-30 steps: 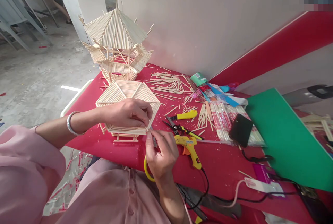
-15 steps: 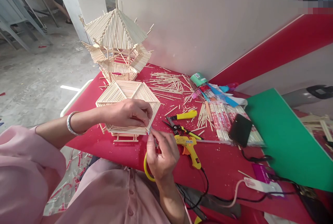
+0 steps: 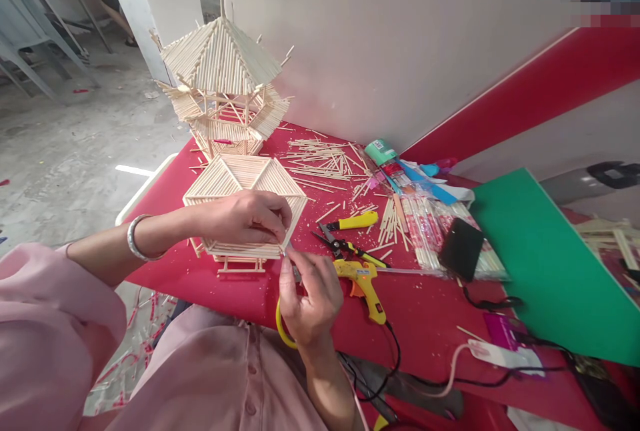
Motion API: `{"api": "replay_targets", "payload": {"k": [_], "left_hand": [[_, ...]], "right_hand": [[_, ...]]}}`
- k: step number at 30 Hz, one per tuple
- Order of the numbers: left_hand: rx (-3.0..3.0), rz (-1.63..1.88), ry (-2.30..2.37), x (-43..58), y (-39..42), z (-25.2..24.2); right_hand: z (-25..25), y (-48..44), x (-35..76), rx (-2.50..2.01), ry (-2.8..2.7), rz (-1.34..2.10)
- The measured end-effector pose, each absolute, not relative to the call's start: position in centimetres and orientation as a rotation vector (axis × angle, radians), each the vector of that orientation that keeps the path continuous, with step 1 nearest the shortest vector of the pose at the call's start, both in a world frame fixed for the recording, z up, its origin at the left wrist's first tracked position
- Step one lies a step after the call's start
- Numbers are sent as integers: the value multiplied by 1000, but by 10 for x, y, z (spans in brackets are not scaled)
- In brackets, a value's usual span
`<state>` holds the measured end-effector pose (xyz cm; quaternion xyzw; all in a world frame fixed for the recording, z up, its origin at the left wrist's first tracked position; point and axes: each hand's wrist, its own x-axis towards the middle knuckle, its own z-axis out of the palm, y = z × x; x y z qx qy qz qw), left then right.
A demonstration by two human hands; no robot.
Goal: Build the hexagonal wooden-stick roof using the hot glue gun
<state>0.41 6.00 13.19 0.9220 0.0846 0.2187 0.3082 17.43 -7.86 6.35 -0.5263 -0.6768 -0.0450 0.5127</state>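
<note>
A hexagonal platform of thin wooden sticks (image 3: 245, 174) stands low on the red tabletop, close to me. Across its near side reaches my left hand (image 3: 253, 216), a bangle on its wrist. Its fingers are closed in a pinch at the platform's right front corner; what they grip is hidden. Just below that corner my right hand (image 3: 313, 291) is closed, thumb against forefinger. A small greyish tip shows at its fingertips, too small to name. Beside this hand a yellow loop (image 3: 281, 324) curves out, partly covered by it.
Behind stands a tall stick pavilion (image 3: 220, 61). Loose sticks (image 3: 320, 159) lie scattered to its right. Nearer are yellow-handled cutters (image 3: 357, 221), a yellow glue gun (image 3: 367, 284) with a cord, bagged sticks (image 3: 420, 234), a black phone-like object (image 3: 463, 249) and a green board (image 3: 550, 271).
My right fingertips have shifted very slightly at the platform's corner. My left hand keeps its pinch in the same place.
</note>
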Motion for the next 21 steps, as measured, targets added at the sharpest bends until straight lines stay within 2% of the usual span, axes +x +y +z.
{"api": "replay_targets", "payload": {"k": [21], "left_hand": [[2426,609,215,5,60,132]], "right_hand": [[64,-73,172,-1240,-1645,-76]]}}
